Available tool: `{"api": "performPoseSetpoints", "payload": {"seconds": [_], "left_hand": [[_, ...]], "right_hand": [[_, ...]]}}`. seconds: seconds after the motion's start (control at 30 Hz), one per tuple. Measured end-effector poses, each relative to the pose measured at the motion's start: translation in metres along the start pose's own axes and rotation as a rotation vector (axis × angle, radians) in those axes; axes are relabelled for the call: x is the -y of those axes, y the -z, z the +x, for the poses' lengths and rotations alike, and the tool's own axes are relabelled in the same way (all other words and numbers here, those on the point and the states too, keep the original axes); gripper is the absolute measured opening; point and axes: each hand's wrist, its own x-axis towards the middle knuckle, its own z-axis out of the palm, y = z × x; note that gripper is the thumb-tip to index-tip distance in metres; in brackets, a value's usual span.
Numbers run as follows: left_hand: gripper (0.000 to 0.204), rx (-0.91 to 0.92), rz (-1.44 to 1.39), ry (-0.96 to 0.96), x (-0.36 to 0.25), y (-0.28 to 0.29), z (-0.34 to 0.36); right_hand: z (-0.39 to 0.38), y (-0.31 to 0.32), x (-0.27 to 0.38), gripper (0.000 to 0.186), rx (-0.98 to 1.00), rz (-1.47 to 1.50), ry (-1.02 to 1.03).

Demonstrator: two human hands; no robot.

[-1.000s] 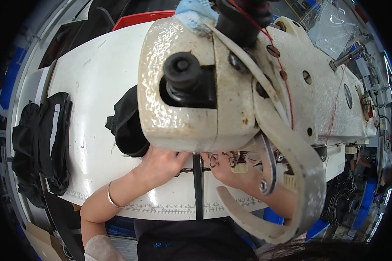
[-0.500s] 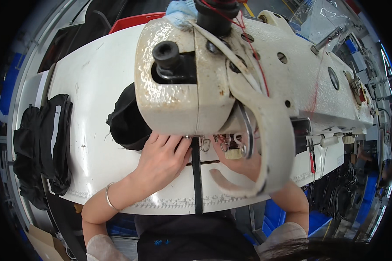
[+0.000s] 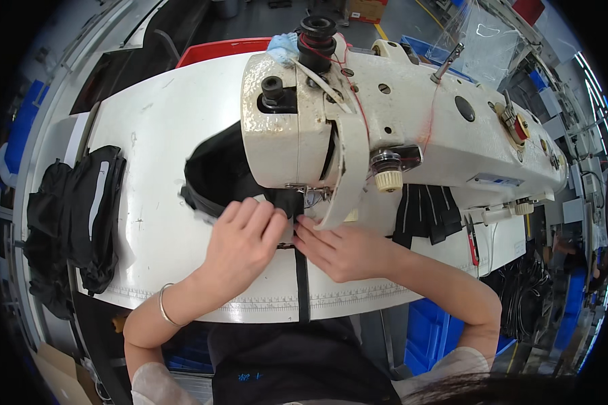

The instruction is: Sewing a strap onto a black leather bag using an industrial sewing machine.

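Both hands lie flat on a black fabric piece (image 3: 217,177) under the head of the cream sewing machine (image 3: 385,128). The left hand (image 3: 244,237) presses with fingers spread. The right hand (image 3: 341,250) presses beside it, fingers together, holding nothing. A black strap (image 3: 301,283) runs off the white bench (image 3: 162,128) edge. The machine head hides the needle. Black bundles (image 3: 74,216) lie far left and black strips (image 3: 429,212) right.

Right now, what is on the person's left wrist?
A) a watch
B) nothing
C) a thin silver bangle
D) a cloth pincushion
C: a thin silver bangle circles the wrist just behind the left hand, which lies flat on the black fabric at the sewing machine.
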Motion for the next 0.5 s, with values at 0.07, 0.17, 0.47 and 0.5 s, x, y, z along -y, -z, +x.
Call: {"api": "performPoseSetpoints", "payload": {"seconds": [0.07, 0.17, 0.47, 0.5], "left_hand": [[0.015, -0.078, -0.055, -0.072, -0.001, -0.011, 0.0], [0.017, -0.008, -0.27, 0.114, 0.012, -0.009, 0.002], [0.028, 0.058, 0.028, -0.122, -0.003, 0.002, 0.005], [0.028, 0.063, 0.021, -0.121, -0.001, -0.002, 0.002]], "right_hand": [[0.006, -0.004, 0.002, 0.036, 0.054, -0.101, 0.128], [0.005, -0.012, 0.005, 0.032, 0.035, 0.077, -0.051], [-0.008, -0.015, 0.019, 0.026, -0.076, 0.325, -0.234], [-0.009, -0.015, 0.021, 0.026, -0.024, 0.367, -0.206]]}}
